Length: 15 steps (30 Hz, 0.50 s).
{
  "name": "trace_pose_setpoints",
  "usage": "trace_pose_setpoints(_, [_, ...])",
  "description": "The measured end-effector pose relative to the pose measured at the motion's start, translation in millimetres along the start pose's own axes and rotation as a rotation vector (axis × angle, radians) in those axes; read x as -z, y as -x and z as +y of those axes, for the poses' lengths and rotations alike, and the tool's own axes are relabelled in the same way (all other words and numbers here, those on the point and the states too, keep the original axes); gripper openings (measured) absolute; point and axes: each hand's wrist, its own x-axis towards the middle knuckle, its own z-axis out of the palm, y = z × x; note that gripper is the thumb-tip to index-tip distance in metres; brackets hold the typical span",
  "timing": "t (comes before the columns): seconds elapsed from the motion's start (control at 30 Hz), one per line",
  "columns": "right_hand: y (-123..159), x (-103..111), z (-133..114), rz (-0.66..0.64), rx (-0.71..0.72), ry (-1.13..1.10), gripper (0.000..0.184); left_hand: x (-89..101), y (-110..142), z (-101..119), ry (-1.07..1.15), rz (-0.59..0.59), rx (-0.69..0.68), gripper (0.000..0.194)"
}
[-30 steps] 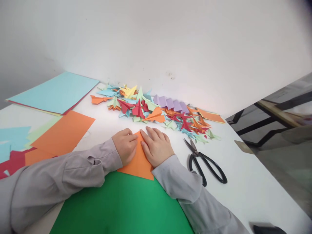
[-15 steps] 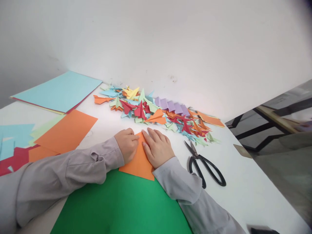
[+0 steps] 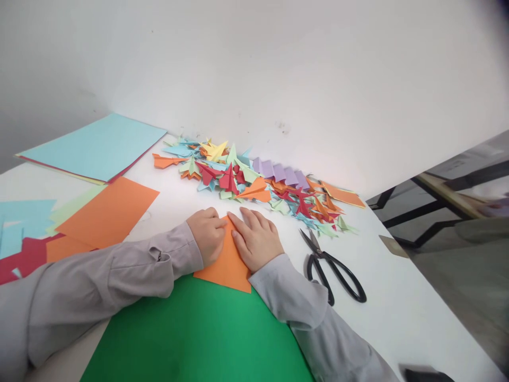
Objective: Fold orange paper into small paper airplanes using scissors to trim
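Observation:
A small sheet of orange paper (image 3: 224, 267) lies in front of me, its near edge over a green sheet (image 3: 199, 334). Its far end tapers toward a point between my hands. My left hand (image 3: 208, 236) is closed with curled fingers, pinching the paper's left edge near that tip. My right hand (image 3: 258, 237) lies flat on the right side of the paper, fingers stretched out and index finger at the tip. Both hands cover part of the paper's sides. Black-handled scissors (image 3: 318, 254) rest to the right of my right hand, blades slightly apart.
Small folded paper planes (image 3: 228, 178) in several colours are heaped along the wall, with a pleated purple strip (image 3: 280, 172) among them. Large blue sheets (image 3: 99, 146) lie back left. Orange sheets (image 3: 111, 212) and paper scraps (image 3: 27, 254) are on the left.
My right index fingertip has slid slightly left along the paper's tip, toward my left hand. Otherwise the hands and paper are nearly still.

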Motion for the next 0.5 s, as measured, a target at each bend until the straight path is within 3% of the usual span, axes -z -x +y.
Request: trace_pose_setpoints(0.5, [-0.4,1.2,-0.3,-0.036,-0.013,-0.015,0.042,3.7,0.3,0.0,-0.010,0.000,-0.017,0.019])
